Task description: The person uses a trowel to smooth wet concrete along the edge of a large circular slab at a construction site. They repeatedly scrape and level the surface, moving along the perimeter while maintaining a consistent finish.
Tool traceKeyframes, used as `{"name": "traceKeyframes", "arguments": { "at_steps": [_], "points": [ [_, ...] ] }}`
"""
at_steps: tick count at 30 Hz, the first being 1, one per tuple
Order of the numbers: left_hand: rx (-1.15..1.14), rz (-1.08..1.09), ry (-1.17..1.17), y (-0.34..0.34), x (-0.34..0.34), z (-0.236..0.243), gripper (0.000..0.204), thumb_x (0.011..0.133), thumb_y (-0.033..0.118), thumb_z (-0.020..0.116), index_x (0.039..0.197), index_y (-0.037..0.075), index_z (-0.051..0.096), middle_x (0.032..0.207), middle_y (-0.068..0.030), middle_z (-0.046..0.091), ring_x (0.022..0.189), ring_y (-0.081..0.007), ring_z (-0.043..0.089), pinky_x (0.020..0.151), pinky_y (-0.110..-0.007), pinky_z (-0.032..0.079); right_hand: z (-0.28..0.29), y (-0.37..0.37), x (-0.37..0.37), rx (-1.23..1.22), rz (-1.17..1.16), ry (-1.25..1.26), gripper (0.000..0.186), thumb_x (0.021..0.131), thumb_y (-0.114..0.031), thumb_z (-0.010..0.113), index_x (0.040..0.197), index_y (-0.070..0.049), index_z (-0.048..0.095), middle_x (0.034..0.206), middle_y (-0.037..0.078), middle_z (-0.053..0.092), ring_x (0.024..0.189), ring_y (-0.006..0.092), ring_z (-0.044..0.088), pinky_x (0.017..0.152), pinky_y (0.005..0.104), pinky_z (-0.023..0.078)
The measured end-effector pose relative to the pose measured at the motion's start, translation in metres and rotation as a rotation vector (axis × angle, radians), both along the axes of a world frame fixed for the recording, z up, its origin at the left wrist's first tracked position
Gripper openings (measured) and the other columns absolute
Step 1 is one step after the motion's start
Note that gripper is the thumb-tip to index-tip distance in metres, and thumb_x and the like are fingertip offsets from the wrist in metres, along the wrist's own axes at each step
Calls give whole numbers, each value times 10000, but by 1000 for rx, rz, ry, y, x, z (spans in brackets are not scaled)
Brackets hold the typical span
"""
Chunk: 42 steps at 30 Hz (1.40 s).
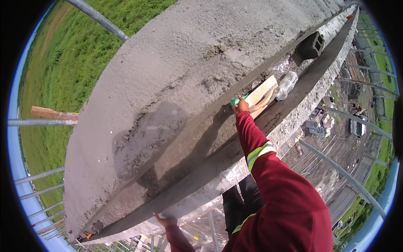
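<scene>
My right hand [240, 106] reaches into a long concrete channel, its fingers closed round a small green object [234, 102] whose kind I cannot make out. Right beside that hand lies a pale wooden float [261, 93] with a curved wooden handle [266, 101]. A clear plastic bottle [287, 85] rests against the float's far end. Lower down, my left hand [166, 221] is at the near concrete edge, with a finger stretched out and nothing seen in it. Wet grey mortar [168, 80] coats the broad wall top on the far side.
A hollow concrete block [311, 45] sits farther up the channel. Metal poles [344, 168] stick out on both sides, and a wooden plank [54, 113] lies at the left. Far below on the right are buckets [312, 124] and a white vehicle [358, 126]. Grass [84, 63] spreads beyond the wall.
</scene>
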<state>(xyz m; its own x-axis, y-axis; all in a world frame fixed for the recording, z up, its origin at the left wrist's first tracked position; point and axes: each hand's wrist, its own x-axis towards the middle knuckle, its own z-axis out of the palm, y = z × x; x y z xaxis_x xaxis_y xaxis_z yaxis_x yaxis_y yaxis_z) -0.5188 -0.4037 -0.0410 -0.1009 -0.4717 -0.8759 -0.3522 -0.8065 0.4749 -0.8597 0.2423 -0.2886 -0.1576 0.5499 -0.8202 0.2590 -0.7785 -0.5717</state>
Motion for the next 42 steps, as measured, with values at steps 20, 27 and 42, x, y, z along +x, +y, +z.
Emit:
{"name": "traceKeyframes", "arguments": {
  "at_steps": [20, 27, 42],
  "points": [
    [-34, -225, -122, -16, 0, -25, 1157, 786, 872, 532, 1669, 173, 269, 1725, -84, 268, 1572, -337, 236, 1229, -637, 174, 219, -6, 67, -58, 177, 210, 213, 1067, -346, 576, 1055, -134, 564, 735, -13, 551, 568, 125, 490, 576, 343, 450],
    [40, -240, -39, -15, -2, -22, 1144, 793, 851, 555, 1671, 176, 272, 1723, -85, 271, 1578, -333, 232, 1237, -629, 149, 312, -55, 132, -329, 161, 390, 98, 987, -186, 557, 1040, -118, 510, 906, 58, 605, 733, 168, 568, 717, 349, 528],
    [-27, -22, -75, -4, -9, -2, 821, 817, 695, 733, 1425, 163, 588, 1452, -70, 554, 1317, -292, 512, 1135, -502, 389, 28, 28, 21, 676, 200, -705, 313, 774, -164, 840, 977, 48, 732, 1015, 218, 773, 954, 394, 736, 919, 489, 541]
  ]
}}
